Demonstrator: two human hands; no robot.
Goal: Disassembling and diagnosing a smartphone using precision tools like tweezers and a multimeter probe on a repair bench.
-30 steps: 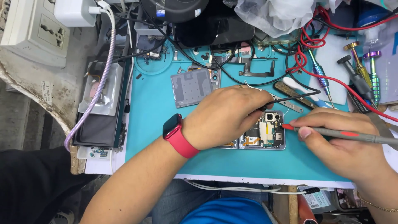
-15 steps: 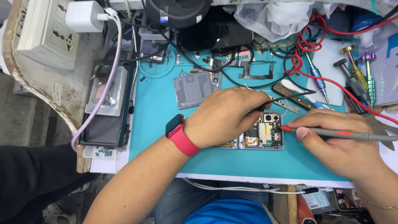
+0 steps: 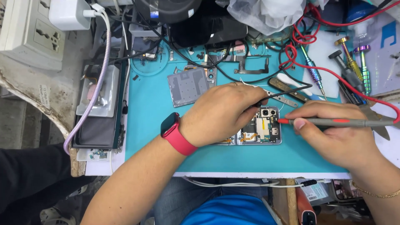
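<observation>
An opened phone (image 3: 261,130) with its circuit board and two camera lenses showing lies on a teal work mat (image 3: 150,121). My left hand (image 3: 221,113), with a red watch on the wrist, rests over the phone's left part and pinches a thin black probe (image 3: 283,92) whose tip points at the board's top edge. My right hand (image 3: 333,133) grips a grey probe with red bands (image 3: 333,122); its red tip touches the phone's right edge. A red lead (image 3: 333,75) runs from that side toward the back.
A grey phone back cover (image 3: 188,86) lies on the mat behind my left hand. Screwdrivers (image 3: 352,62) lie at the back right. A dark phone under a clear tray (image 3: 96,108) sits left, beside a white power strip (image 3: 29,29) with charger. Cables crowd the back.
The view has shifted slightly. Both hands keep their probes on the opened phone, with no clear movement.
</observation>
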